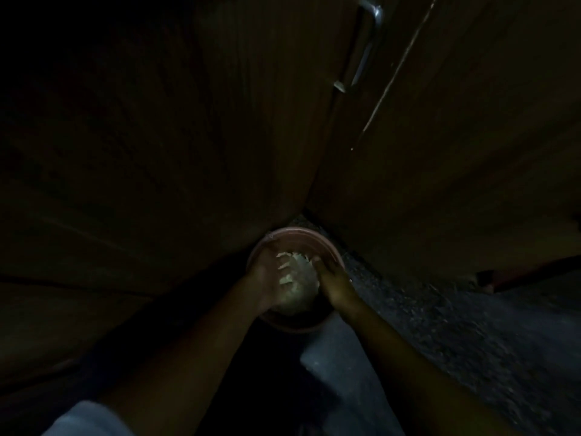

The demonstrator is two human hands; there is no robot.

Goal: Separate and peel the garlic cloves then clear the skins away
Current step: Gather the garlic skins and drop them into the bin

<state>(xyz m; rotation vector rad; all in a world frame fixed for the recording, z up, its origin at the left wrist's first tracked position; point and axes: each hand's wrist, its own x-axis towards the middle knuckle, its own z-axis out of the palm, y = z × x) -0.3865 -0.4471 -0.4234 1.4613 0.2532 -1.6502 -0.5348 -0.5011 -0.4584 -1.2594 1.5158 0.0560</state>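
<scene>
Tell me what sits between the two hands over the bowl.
In the head view, a pale heap, seemingly garlic skins, lies between the left hand and the right hand, over the pink bowl. Both hands touch it.

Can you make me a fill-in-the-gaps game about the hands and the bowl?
The left hand and right hand hold garlic skins together over a ___ bowl. The bowl's rim is ___ in shape. The handle on the cupboard door is made of ___.
Missing words: pink; round; metal.
</scene>
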